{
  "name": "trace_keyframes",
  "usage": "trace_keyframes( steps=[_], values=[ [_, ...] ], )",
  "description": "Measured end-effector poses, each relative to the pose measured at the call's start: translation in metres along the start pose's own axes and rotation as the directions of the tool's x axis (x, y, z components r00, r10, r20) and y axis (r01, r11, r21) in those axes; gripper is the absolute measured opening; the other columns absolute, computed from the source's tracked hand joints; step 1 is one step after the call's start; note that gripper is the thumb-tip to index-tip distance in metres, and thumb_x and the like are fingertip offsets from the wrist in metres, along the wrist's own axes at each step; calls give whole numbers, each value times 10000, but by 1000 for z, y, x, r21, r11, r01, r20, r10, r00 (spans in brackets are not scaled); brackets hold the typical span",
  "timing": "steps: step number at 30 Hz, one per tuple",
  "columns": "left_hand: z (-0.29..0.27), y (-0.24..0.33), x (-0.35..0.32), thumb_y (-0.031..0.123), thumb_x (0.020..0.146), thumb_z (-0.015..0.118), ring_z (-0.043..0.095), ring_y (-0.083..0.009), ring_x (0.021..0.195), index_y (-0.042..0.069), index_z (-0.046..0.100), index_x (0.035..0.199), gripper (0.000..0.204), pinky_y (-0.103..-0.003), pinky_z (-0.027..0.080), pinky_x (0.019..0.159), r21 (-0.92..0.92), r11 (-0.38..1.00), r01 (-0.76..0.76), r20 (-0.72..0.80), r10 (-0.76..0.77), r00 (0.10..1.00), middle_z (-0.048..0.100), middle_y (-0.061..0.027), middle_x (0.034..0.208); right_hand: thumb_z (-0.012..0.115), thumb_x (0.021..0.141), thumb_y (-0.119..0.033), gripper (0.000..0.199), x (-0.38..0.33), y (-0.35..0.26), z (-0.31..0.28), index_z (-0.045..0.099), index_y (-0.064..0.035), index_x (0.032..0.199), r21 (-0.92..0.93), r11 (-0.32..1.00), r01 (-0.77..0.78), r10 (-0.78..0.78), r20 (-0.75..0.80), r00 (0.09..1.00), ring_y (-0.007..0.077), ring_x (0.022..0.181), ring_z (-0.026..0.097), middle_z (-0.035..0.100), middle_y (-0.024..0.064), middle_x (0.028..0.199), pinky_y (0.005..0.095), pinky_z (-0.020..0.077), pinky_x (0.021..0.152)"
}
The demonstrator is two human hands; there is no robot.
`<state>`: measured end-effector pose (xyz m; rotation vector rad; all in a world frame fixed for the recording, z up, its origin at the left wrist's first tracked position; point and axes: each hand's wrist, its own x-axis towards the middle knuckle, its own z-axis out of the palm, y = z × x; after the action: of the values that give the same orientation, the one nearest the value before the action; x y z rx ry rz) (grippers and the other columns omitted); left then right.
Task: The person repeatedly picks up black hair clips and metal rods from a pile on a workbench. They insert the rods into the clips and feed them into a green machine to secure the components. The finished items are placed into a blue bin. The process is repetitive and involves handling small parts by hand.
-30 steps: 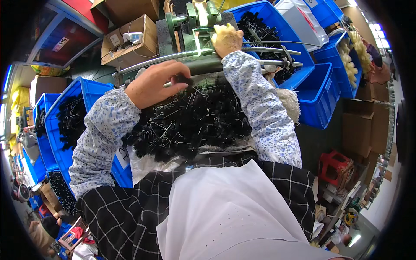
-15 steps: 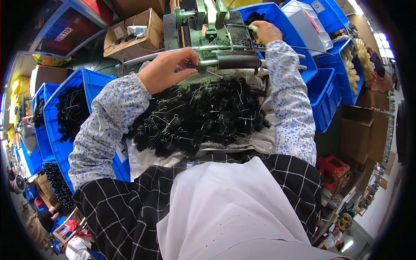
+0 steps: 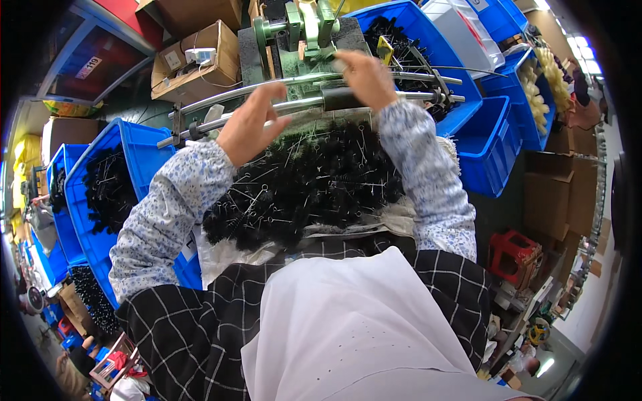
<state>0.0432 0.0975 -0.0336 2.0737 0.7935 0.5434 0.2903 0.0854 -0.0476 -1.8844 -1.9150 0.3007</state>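
Note:
My left hand (image 3: 254, 125) hovers over the left part of the pile, its thumb and fingers apart and nothing visible between them. Farther right, my right hand (image 3: 366, 79) reaches to the green bench machine (image 3: 310, 50), fingertips drawn together by its front. Whether something small is in those fingertips is hidden by blur. Under both hands spreads a heap of small black bristle brushes (image 3: 307, 180) with looped wire ends. Two curved metal rails (image 3: 294, 105) run between the machine and the heap, a dark sleeve (image 3: 338, 98) around the nearer one.
Blue bins with black brushes stand at the left (image 3: 110, 190) and back right (image 3: 401, 40). Another blue bin (image 3: 491, 150) is at my right, near a bin of pale yellowish pieces (image 3: 535, 100). A cardboard box (image 3: 194, 67) sits back left; a red stool (image 3: 515, 257) is low right.
My right hand has left the back right bin and moved left to the machine's front. My left hand has drawn slightly left and nearer, off the rail's sleeve end, its fingers spreading.

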Motion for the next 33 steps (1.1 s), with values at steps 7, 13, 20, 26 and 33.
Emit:
trace_keyframes(
  steps=[7,13,20,26,33],
  values=[
    [22,-41,-7,161,773,621,580,-336,919,75,505,1118,373,-409,456,822,533,832,-153,633,-272,724,605,-180,952,528,824,-187,231,36,59,25,628,-168,1031,-455,883,-112,41,-163,986,239,831,609,620,47,880,367,488,733],
    [23,-50,-6,186,769,629,580,-340,901,62,536,1072,340,-406,457,798,420,901,-108,670,-227,706,608,-177,947,521,825,-182,235,38,62,29,634,-168,1031,-362,931,-45,-11,-150,989,256,845,600,620,59,891,375,467,786],
    [8,-41,-1,110,742,580,560,-284,732,17,541,954,234,-368,455,688,148,969,-198,533,90,842,564,-140,775,556,826,-265,284,55,81,41,607,-185,1093,-471,882,13,-75,-113,991,225,949,522,556,26,999,361,407,838],
    [-20,-13,-5,146,716,590,542,-228,630,-19,512,889,251,-321,439,601,146,986,80,311,-123,942,551,-134,685,592,775,-289,399,29,71,23,556,-116,1133,-400,900,-172,92,-212,973,247,994,508,580,84,1029,402,381,848],
    [-36,16,2,158,733,622,499,-168,573,0,502,877,246,-283,416,552,207,977,-52,300,-13,954,515,-93,653,573,738,-214,178,39,51,51,617,-92,860,-342,937,-75,-32,-296,955,241,830,606,636,70,830,399,463,709]
  ],
)
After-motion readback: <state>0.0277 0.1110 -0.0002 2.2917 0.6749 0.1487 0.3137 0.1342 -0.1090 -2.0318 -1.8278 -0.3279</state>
